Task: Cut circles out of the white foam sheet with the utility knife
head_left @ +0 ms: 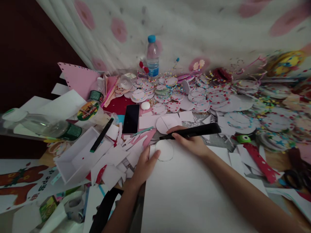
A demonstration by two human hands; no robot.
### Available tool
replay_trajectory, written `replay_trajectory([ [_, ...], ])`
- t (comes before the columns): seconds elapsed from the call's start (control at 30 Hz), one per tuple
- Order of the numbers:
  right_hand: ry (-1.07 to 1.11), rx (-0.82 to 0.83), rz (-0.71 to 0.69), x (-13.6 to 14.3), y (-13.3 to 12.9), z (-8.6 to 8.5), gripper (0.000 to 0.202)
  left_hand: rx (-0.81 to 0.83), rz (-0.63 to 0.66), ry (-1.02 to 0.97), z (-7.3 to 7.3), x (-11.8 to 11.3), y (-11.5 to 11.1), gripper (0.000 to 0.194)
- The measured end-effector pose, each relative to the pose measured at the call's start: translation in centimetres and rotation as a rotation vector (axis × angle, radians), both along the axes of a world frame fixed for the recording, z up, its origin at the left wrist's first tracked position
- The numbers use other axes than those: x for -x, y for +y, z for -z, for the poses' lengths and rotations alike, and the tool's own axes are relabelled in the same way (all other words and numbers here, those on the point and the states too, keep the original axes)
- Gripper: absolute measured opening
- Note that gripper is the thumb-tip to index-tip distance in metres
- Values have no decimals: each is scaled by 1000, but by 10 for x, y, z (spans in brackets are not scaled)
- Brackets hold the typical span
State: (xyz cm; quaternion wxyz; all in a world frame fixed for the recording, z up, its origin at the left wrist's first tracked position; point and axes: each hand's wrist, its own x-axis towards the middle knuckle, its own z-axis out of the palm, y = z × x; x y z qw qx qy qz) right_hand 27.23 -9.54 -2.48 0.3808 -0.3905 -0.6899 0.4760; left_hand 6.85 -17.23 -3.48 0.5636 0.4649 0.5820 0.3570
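Left hand [143, 165]: partly closed, pinching the sheet's upper left edge in the centre of the frame; pressing with the thumb beside the circle, remaining fingers largely hidden.
Right hand [190, 142]: curled around the black tool, just right of centre, index finger laid along it; clear of the left hand.
Black tool [202, 130]: long, slanting slightly down toward the left, narrow end just above the circle; exact kind hard to tell.
Sheet [184, 197]: large, white, filling the bottom centre, running under the right forearm.
Circle [165, 150]: outlined near the sheet's top left corner; cannot tell whether partly cut.
Disc [167, 123]: white, crossed by dark lines, lying just beyond the right hand.
Phone [131, 119]: dark-screened, flat, left of the disc, with a small white case [145, 105] near its upper right corner.
Stacks [198, 94]: white discs edged with coloured dots, spread from upper centre to the right edge.
Bottle [153, 58]: blue-capped, upright, upper centre, before a flowered curtain [175, 19].
Box [75, 157]: white, left of frame, with a black marker [100, 137] resting across it.
Scissors [293, 179]: dark-handled, lower right.
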Motion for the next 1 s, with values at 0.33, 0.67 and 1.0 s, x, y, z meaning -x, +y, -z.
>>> replay_trajectory([
  [0.33, -8, 47, 15, 6, 1, 3, 12, 7, -12, -8, 0, -1, 0, 38],
  [0.67, 91, 104, -9, 6, 3, 1, 11, 5, 6, -5, 2, 0, -1, 35],
  [1.0, 97, 89, 53, 5, 2, 0, 10, 5, 16, 20, 0, -1, 2, 33],
])
